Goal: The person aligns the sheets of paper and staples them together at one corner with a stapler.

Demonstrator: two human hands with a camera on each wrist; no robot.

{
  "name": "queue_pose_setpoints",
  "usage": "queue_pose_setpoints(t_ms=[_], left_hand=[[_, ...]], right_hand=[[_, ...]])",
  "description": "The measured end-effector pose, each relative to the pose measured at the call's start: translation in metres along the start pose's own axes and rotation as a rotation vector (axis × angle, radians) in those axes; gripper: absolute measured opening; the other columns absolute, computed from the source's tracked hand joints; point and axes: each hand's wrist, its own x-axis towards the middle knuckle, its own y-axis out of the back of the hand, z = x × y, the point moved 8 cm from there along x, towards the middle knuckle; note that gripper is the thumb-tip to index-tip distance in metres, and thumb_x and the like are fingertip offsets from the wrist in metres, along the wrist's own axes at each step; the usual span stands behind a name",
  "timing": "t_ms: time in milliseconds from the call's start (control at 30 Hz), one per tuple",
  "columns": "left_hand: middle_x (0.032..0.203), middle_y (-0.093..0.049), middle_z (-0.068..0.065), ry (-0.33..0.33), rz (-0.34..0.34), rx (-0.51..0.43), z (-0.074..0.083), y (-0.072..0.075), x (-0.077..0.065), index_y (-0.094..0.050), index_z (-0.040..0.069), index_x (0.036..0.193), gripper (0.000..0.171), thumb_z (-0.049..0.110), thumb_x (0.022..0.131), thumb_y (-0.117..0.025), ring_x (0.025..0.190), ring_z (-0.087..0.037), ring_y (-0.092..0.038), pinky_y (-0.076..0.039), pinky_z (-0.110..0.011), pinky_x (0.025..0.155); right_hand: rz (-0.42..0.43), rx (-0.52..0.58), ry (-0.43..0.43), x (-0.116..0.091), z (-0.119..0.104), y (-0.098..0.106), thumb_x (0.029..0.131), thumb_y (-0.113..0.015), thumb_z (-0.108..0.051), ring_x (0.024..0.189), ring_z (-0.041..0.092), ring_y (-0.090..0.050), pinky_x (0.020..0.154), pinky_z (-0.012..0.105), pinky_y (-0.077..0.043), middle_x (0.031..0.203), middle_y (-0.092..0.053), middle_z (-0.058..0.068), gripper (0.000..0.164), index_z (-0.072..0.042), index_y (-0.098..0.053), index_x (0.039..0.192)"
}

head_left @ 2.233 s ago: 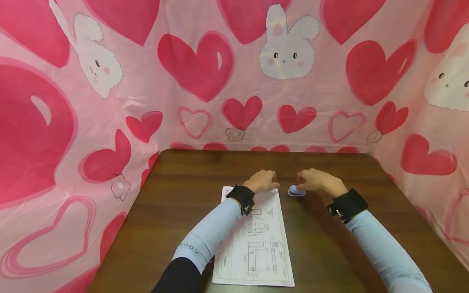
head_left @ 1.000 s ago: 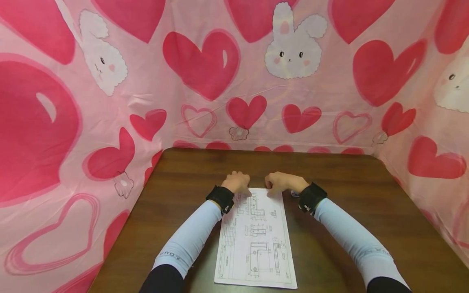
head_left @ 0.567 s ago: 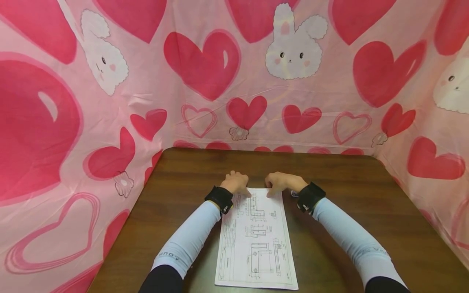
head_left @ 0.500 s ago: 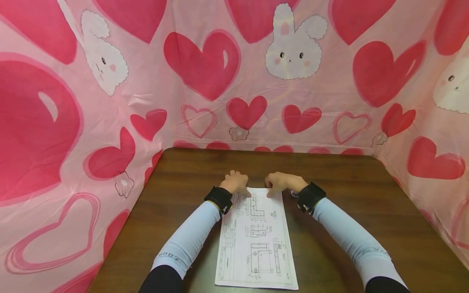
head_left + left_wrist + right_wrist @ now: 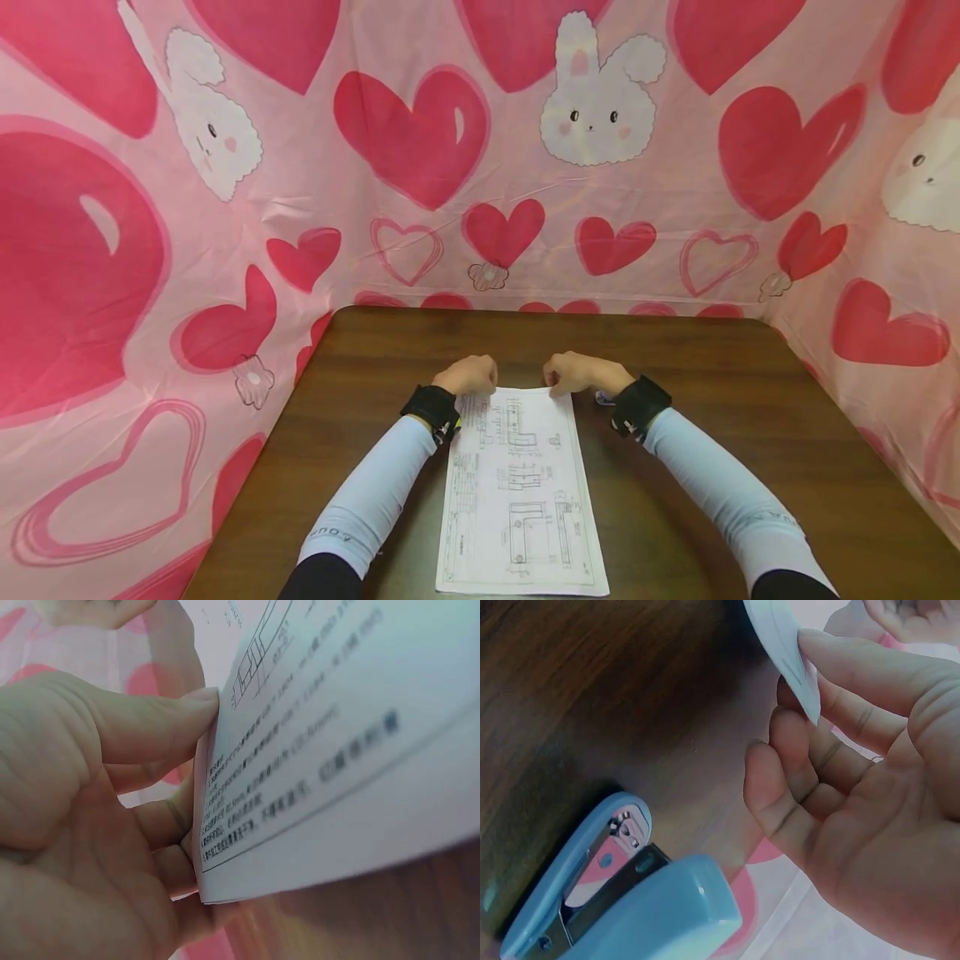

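Observation:
Sheets of white paper printed with technical drawings lie lengthwise on the brown table. At their far left corner my left hand pinches the edge; in the left wrist view the thumb lies on the printed face and the fingers are behind it. My right hand holds the far right corner, and the right wrist view has the paper edge between thumb and fingers. Beside that hand a light-blue stapler lies on the table, mostly hidden behind the wrist in the head view.
The brown wooden table stretches out on both sides of the paper. A pink cloth with hearts and rabbits hangs behind the table and along both sides. Black straps circle both wrists.
My right hand has left the stapler and moved left to the paper's far right corner. My left hand has shifted left along the far edge, its fingers now more curled. The paper shifts slightly left.

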Motion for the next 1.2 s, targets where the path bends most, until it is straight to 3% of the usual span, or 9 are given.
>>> queue_pose_setpoints(t_ms=[267,367,467,667,900,1033,1133,1200], left_hand=[[0.073,-0.051,0.001,0.015,0.004,-0.027,-0.015,-0.002,-0.009,-0.063,0.012,0.080,0.009,0.009,0.088,-0.062,0.068,-0.016,-0.048,-0.038,-0.031,0.062],[0.079,-0.057,0.000,0.042,0.029,-0.037,-0.017,0.000,-0.014,-0.066,0.012,0.087,0.004,0.015,0.089,-0.064,0.072,-0.016,-0.051,-0.042,-0.033,0.065],[0.089,-0.065,0.000,0.070,0.077,-0.012,-0.017,0.003,-0.020,-0.068,0.013,0.095,0.013,0.025,0.092,-0.064,0.078,-0.017,-0.057,-0.048,-0.039,0.073],[0.094,-0.070,-0.007,0.070,0.275,0.102,-0.004,0.023,-0.041,-0.067,0.012,0.094,0.022,0.033,0.095,-0.061,0.090,-0.031,-0.064,-0.048,-0.050,0.082],[0.099,-0.066,-0.016,0.081,0.582,0.143,0.015,0.060,-0.087,-0.064,0.008,0.101,0.026,0.033,0.097,-0.059,0.091,-0.037,-0.060,-0.044,-0.047,0.078],[0.103,-0.066,-0.017,0.063,0.707,0.154,0.023,0.075,-0.111,-0.063,0.006,0.109,0.030,0.034,0.096,-0.061,0.093,-0.038,-0.060,-0.046,-0.047,0.079],[0.116,-0.064,-0.019,0.054,0.751,0.132,0.027,0.078,-0.124,-0.061,0.006,0.122,0.039,0.036,0.097,-0.060,0.109,-0.040,-0.058,-0.047,-0.051,0.088],[0.128,-0.060,-0.021,0.056,0.747,0.118,0.028,0.076,-0.131,-0.057,0.006,0.132,0.047,0.039,0.098,-0.057,0.123,-0.043,-0.052,-0.045,-0.054,0.095]], right_hand=[[-0.019,0.037,0.049,0.000,-0.009,-0.007,0.086,-0.073,-0.017,0.070,0.013,-0.051,0.061,0.024,-0.040,0.078,-0.058,-0.003,0.008,-0.014,-0.067,0.083],[0.002,0.023,0.058,-0.001,-0.013,-0.006,0.087,-0.072,-0.018,0.070,0.013,-0.051,0.061,0.025,-0.040,0.078,-0.057,-0.003,0.008,-0.014,-0.066,0.083],[0.046,0.000,0.060,-0.006,-0.017,-0.004,0.089,-0.069,-0.020,0.070,0.013,-0.051,0.062,0.026,-0.040,0.078,-0.058,-0.003,0.008,-0.014,-0.066,0.086],[0.167,0.037,0.018,-0.023,-0.028,0.006,0.094,-0.064,-0.025,0.067,0.013,-0.053,0.061,0.027,-0.043,0.075,-0.060,-0.002,0.013,-0.012,-0.067,0.092],[0.315,0.084,-0.021,-0.051,-0.050,0.025,0.094,-0.063,-0.027,0.070,0.016,-0.057,0.064,0.032,-0.048,0.081,-0.066,0.001,0.017,-0.011,-0.068,0.097],[0.425,0.070,-0.052,-0.069,-0.061,0.035,0.095,-0.061,-0.028,0.096,0.028,-0.065,0.086,0.044,-0.053,0.107,-0.070,0.011,0.031,-0.005,-0.065,0.115],[0.502,0.080,-0.090,-0.084,-0.068,0.038,0.097,-0.059,-0.029,0.118,0.037,-0.058,0.099,0.052,-0.047,0.126,-0.064,0.017,0.042,-0.002,-0.060,0.128],[0.554,0.088,-0.095,-0.094,-0.074,0.037,0.098,-0.058,-0.029,0.122,0.040,-0.054,0.101,0.053,-0.045,0.130,-0.062,0.019,0.044,-0.001,-0.058,0.131]])
